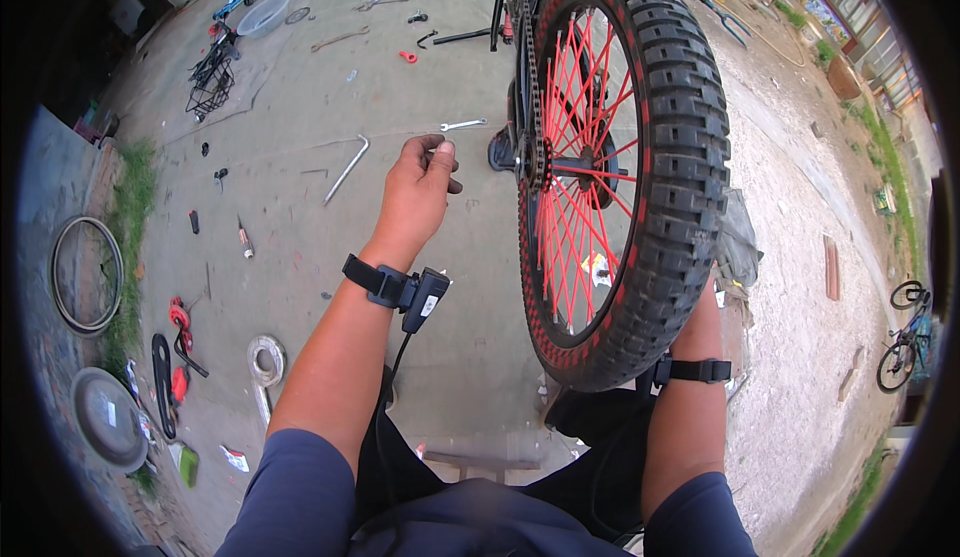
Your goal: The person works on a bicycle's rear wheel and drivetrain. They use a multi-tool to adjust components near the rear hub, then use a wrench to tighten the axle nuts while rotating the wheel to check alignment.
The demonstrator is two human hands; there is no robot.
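Observation:
A bicycle wheel (684,147) with a thick knobbly black tyre and red spokes stands upright before me. Its hub carries a small sprocket (540,165) with a chain (536,77) running up from it. Left of the sprocket is my left hand (422,175), raised off the floor, its thumb and fingers curled together; whatever they may hold is too small or hidden to make out. An open-ended wrench (463,125) lies on the floor just beyond these fingers. My right forearm (690,407) passes behind the tyre, which hides that hand entirely.
On the floor to the left lie an L-shaped wrench (346,169), a screwdriver (245,237), a coiled cable lock (265,362) and a black chain guard (163,387). Bare rims (87,219) lean at the left wall. A grey basin (263,15) and another bicycle (905,342) stand farther off.

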